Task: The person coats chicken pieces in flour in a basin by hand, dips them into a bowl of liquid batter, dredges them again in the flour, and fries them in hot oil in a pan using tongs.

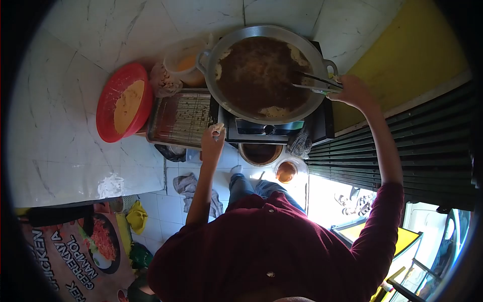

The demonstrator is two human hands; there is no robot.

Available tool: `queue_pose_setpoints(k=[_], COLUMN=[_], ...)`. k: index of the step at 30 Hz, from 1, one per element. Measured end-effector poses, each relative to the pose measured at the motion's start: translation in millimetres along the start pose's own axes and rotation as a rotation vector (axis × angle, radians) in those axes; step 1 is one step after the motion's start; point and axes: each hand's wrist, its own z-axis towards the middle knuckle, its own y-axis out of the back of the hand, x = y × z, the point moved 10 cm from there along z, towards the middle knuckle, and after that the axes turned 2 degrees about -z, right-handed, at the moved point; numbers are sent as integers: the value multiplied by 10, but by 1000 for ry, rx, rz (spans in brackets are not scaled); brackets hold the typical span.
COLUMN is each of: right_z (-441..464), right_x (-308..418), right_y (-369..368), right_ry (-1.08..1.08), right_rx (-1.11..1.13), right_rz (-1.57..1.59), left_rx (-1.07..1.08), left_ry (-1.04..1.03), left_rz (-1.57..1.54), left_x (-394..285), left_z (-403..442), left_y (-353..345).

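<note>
A large metal wok [216,100] of dark brown, foaming oil [251,75] sits on a gas stove [269,128]. My right hand [347,91] grips metal tongs [314,86] at the wok's right rim, with their tips reaching into the oil. My left hand [214,140] hovers by the stove's left front corner, near a wire rack tray [183,117]. Its fingers curl together and carry pale, batter-like stuff at the tips. Whether they hold anything more is too small to tell.
Left of the tray stands a red basin [105,113] of pale flour. A clear tub [186,63] and a plastic bag [163,80] are behind the tray. Below the stove sit a pot of dark liquid [259,153] and a bowl [287,172]. A metal shutter [392,146] borders the right side.
</note>
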Motion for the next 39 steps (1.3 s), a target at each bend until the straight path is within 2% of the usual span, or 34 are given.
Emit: queue_pose_setpoints(k=[1,2,4,5,7,13,16,19,22,26,28,32,38,39], right_z=[3,13,45,60,63,-157,-351,-511,-695,-844,-898,-961,-1102,-1122], right_x=[56,84,187,200,150,164,55,-37,-51,-92,-40,-101,-370,-429], right_y=[7,-13,-135,-167,-305,-211,-150,-182,-137,-181,-145,-197,-420,-525], right_ry=[10,6,58,58,8,23,-13,-102,-82,-138,-60,-135,-243,-262], right_rx=[-12,-13,47,42,118,123,7,105,23,59,-19,30,12,64], right_rz=[1,0,-22,-23,2,23,8,-5,58,46,81,109,421,485], left_rx=[-108,-106,-301,-304,-215,-37,-2,37,74,60,90,66,32,36], left_ry=[-64,-67,-272,-276,-168,-8,-24,22,24,-14,10,-12,-67,-62], left_rz=[162,161,433,432,130,32,-26,-84,-180,-141,-158,-156,-168,-145], left_x=[-85,-15,-131,-81,104,296,329,288,358,359,304,287,366,351], left_z=[7,33,19,32,101,192,223,219,239,258,248,235,262,255], left_y=[218,280,475,481,480,377,361,361,308,311,320,338,331,335])
